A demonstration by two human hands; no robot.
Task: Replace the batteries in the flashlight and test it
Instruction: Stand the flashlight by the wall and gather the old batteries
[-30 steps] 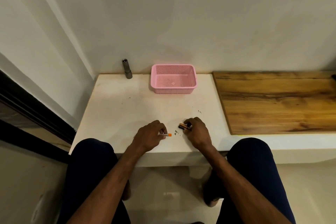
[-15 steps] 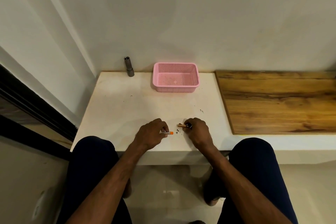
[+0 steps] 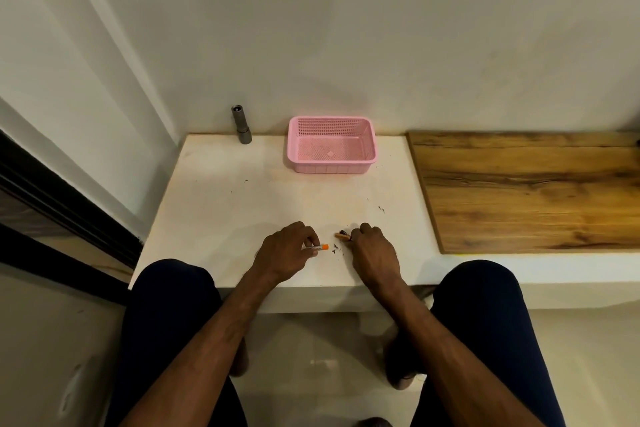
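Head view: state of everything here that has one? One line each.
flashlight: upright by the wall, untouched; closed or open, cannot tell.
pink basket: upright, no batteries in it.
orange-tipped battery: lying low over the white table, pinched.
dark-and-orange battery: gripped, maybe more than one.
left hand: curled, pinches the orange-tipped battery.
right hand: curled, grips the dark-and-orange battery.
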